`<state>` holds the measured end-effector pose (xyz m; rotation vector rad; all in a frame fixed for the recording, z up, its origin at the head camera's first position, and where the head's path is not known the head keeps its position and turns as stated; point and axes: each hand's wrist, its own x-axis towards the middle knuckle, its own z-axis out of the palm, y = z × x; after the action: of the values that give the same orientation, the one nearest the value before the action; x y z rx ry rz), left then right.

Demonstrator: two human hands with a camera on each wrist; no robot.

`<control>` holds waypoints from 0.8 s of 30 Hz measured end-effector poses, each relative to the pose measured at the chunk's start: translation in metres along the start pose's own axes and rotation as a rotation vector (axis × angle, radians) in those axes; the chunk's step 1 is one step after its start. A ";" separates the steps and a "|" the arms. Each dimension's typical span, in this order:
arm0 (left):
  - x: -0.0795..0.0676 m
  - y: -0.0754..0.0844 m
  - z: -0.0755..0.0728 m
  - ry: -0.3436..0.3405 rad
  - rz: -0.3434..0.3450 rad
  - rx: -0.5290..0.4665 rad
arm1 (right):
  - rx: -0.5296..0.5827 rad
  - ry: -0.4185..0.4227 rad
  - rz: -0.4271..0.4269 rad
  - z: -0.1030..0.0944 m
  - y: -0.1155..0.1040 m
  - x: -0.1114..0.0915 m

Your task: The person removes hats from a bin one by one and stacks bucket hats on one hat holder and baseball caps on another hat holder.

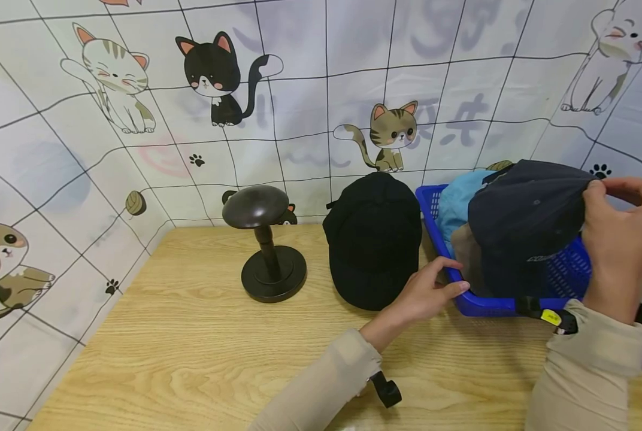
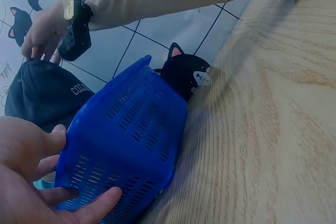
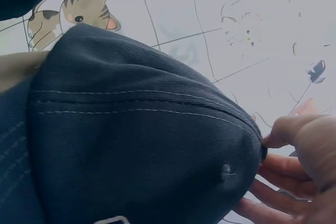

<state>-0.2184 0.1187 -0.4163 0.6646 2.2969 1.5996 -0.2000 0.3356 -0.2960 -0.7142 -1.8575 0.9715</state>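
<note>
While our right hand [image 1: 625, 233] pinches a navy cap [image 1: 528, 218], our left hand [image 1: 424, 290] grips a blue basket [image 1: 488, 307], near left corner.

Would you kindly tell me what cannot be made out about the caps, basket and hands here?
Full lettering on the navy cap: head view, too small to read.
Light blue item: head view, partly hidden by the navy cap, so its whole shape is unclear.
Blue basket: head view, floor largely covered by the navy cap.
Right hand: right wrist view, cut off by the right edge.
</note>
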 end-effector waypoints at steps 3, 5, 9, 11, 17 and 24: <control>0.000 0.001 0.000 -0.003 -0.006 -0.001 | 0.045 0.054 -0.004 -0.002 -0.005 0.000; 0.000 0.001 0.000 -0.003 -0.011 0.001 | 0.069 0.080 0.010 -0.005 -0.008 0.000; 0.000 0.002 -0.001 -0.003 -0.018 0.002 | 0.095 0.099 0.073 -0.010 -0.017 -0.001; -0.001 0.002 -0.001 -0.003 -0.013 0.006 | 0.097 0.088 0.121 -0.013 -0.021 -0.002; -0.001 0.002 -0.002 -0.007 -0.004 0.007 | 0.085 0.072 0.130 -0.019 -0.028 -0.007; -0.001 0.002 -0.002 -0.011 -0.013 0.004 | 0.124 0.104 0.057 -0.023 -0.034 -0.012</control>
<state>-0.2183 0.1170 -0.4139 0.6561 2.2925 1.5819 -0.1766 0.3163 -0.2658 -0.7321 -1.6793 1.0564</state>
